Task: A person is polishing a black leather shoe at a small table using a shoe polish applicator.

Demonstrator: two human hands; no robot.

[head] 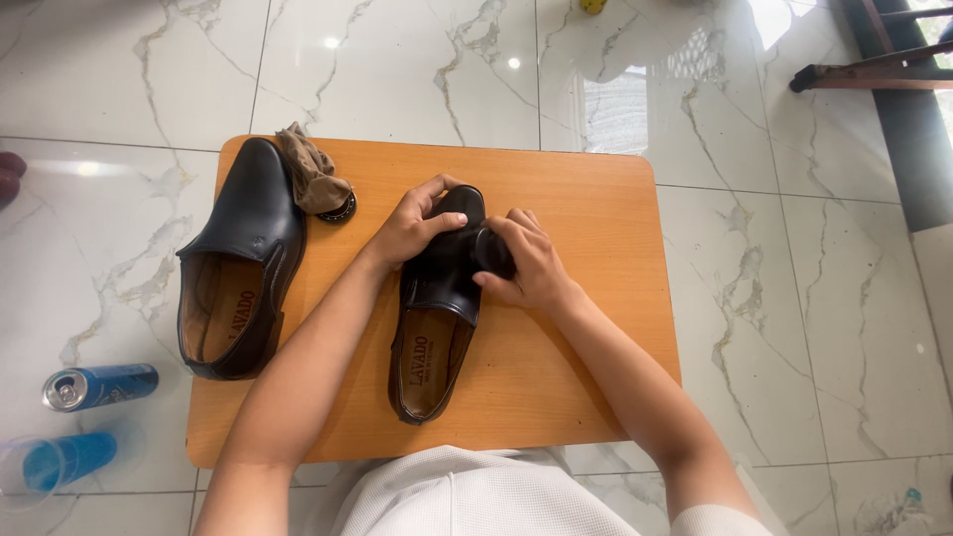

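A black leather shoe (434, 318) lies in the middle of a small wooden table (586, 328), toe pointing away from me. My left hand (409, 226) grips the shoe's toe from the left. My right hand (531, 263) presses a dark, rounded applicator or cloth (489, 248) against the right side of the toe. A second black shoe (241, 258) rests at the table's left edge. Beside its toe lies a crumpled brown cloth (313, 171) over a small round tin (340, 209).
The low table stands on a white marble floor (794, 298). A blue can (99, 385) lies on the floor at the left, with a blue plastic cup (55, 465) below it. Dark wooden furniture legs (864, 69) show at the top right.
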